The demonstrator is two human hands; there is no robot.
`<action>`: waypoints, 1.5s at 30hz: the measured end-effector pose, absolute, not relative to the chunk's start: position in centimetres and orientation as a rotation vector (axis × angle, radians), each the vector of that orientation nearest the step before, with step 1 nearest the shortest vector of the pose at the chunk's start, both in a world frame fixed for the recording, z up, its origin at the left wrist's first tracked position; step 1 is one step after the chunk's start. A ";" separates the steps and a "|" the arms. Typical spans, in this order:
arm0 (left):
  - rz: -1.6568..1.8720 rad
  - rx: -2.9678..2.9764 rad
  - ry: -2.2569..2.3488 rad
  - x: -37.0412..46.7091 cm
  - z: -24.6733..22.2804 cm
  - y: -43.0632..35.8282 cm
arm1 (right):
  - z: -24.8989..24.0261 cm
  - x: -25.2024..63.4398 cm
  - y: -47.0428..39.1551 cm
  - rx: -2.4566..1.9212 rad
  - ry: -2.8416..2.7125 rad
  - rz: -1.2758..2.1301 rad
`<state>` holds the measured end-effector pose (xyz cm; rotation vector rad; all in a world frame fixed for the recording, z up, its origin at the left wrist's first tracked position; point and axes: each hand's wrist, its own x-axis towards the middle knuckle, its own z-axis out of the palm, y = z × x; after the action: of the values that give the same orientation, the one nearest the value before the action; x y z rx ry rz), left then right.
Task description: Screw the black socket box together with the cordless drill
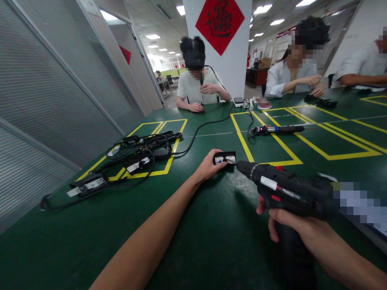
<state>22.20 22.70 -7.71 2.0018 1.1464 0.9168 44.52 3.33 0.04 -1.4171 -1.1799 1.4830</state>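
Note:
My right hand [290, 225] grips the handle of a black cordless drill [290, 189], which points left across the table. Its chuck end reaches close to a small black block-like part with a white label [230, 158]. Around the left side of that part my left hand [211, 165] is closed, steadying it on the green tabletop, thumb in front. Whether the drill's bit touches the part cannot be made out.
Black power adapters and cables [142, 153] lie at the left on yellow-taped outlines [160, 173]. A corded electric screwdriver [278, 129] rests right of centre. Across the green table [187, 225] a person [196, 86] works with a tool; more people sit at the right.

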 end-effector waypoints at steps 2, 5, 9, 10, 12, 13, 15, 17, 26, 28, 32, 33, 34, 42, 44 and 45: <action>0.916 1.994 1.143 22.2 -7.8 22.7 | 0.2 44.4 3.3 -1.431 -1.193 1.476; 0.920 1.999 1.145 22.2 -7.7 22.7 | 0.5 44.2 3.3 -1.442 -1.194 1.461; 0.928 2.018 1.139 22.2 -7.6 22.6 | 0.2 44.2 3.3 -1.450 -1.178 1.437; 0.929 2.019 1.136 22.2 -7.6 22.6 | 0.1 44.3 3.3 -1.463 -1.184 1.436; 0.929 2.022 1.127 22.2 -7.6 22.7 | -0.1 44.4 3.2 -1.497 -1.191 1.449; 0.930 2.026 1.123 22.2 -7.6 22.7 | -0.1 44.4 3.2 -1.510 -1.190 1.455; 0.934 2.034 1.122 22.2 -7.7 22.7 | -0.2 44.4 3.2 -1.514 -1.200 1.456; 0.940 2.045 1.132 22.2 -7.8 22.8 | -0.1 44.5 3.3 -1.492 -1.237 1.448; 0.941 2.045 1.159 22.2 -7.8 22.8 | -0.1 44.3 3.4 -1.452 -1.233 1.393; 0.936 2.042 1.163 22.2 -7.8 22.8 | -0.1 44.3 3.4 -1.462 -1.216 1.390; 0.927 2.024 1.169 22.2 -7.6 22.7 | -0.2 44.5 3.4 -1.485 -1.292 1.383; 0.923 2.017 1.169 22.3 -7.6 22.7 | -0.2 44.5 3.4 -1.501 -1.322 1.385; 0.920 2.009 1.168 22.3 -7.6 22.7 | -0.2 44.6 3.4 -1.520 -1.346 1.388; 0.905 1.967 1.165 22.3 -7.4 22.6 | 0.3 44.5 3.2 -1.566 -1.323 1.411; 0.904 1.975 1.159 22.3 -7.4 22.7 | 0.2 44.5 3.3 -1.543 -1.334 1.414; 0.908 1.979 1.157 22.3 -7.4 22.7 | 0.1 44.6 3.3 -1.536 -1.346 1.411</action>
<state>22.29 22.73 -7.43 1.9790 1.1572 0.9076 44.61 3.31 0.10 -1.5358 -1.3455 1.4111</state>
